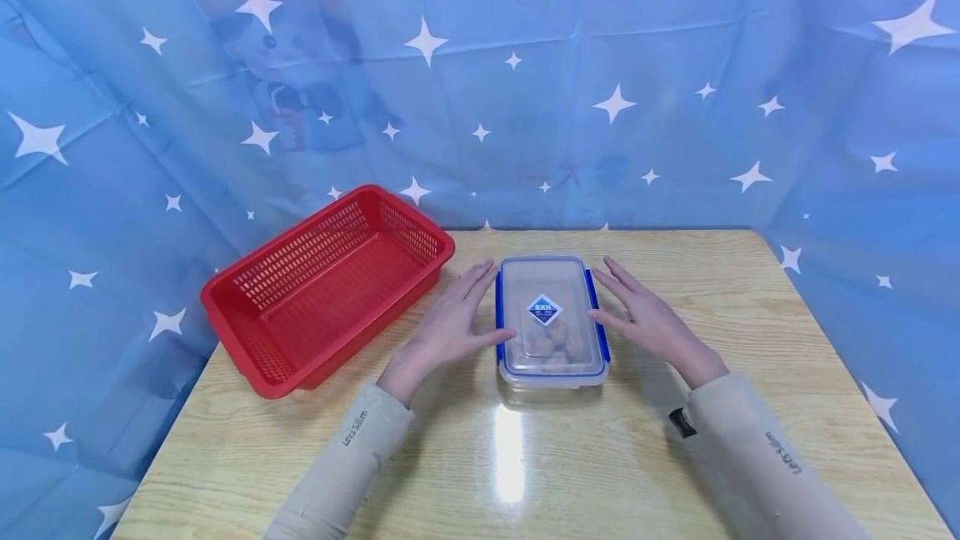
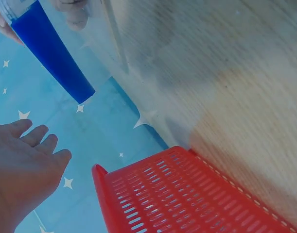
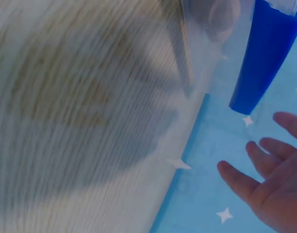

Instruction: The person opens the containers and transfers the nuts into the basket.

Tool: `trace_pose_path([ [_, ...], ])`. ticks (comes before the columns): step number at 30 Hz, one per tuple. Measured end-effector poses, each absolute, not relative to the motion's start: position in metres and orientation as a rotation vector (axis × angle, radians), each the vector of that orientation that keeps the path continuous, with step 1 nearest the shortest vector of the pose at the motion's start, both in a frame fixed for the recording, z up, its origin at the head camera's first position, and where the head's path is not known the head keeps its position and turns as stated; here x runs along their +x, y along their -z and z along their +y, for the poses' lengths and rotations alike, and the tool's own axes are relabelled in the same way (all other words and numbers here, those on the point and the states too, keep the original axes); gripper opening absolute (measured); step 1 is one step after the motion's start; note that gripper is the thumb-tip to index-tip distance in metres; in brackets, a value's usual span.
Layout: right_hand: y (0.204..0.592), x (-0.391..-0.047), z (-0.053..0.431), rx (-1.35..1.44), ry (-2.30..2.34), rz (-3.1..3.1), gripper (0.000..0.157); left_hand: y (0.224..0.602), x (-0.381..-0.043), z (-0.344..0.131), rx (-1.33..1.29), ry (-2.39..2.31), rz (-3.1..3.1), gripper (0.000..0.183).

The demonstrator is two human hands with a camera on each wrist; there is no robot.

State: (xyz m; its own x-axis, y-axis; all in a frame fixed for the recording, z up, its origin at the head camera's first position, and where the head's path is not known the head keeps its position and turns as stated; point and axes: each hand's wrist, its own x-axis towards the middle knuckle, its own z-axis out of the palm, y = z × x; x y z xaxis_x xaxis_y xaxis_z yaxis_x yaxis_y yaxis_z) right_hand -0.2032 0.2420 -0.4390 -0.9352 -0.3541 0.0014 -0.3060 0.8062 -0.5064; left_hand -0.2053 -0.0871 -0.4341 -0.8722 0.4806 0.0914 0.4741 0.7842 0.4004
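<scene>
A clear plastic food storage box (image 1: 551,273) with a blue seal line and blue side clips lies on the table, its lid on. On the lid is a blue and white diamond sticker (image 1: 544,309); pale, blurred shapes show through the plastic. My left hand (image 1: 450,323) is at the box's left side, fingers straight, thumb over the left edge. At the opposite side my right hand (image 1: 648,315) spreads its fingers, with fingertips right at the right clip. The wrist views show a blue clip (image 2: 53,53) near the left fingers and another blue clip (image 3: 265,58) near the right fingers.
A red plastic basket (image 1: 341,273) with slotted walls stands at the table's left, close to my left hand. Behind the wooden table (image 1: 750,298) hangs a blue curtain (image 1: 525,82) with white stars, which also runs along both sides.
</scene>
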Motion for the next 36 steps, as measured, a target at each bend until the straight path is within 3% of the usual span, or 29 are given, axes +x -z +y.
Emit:
trace_pose_path([
  [36, 0.455, -0.204, 0.237, -0.522, 0.840, 2.875, 0.066, 0.455, -0.205, -0.088, 0.782, -0.680, 2.766, 0.099],
])
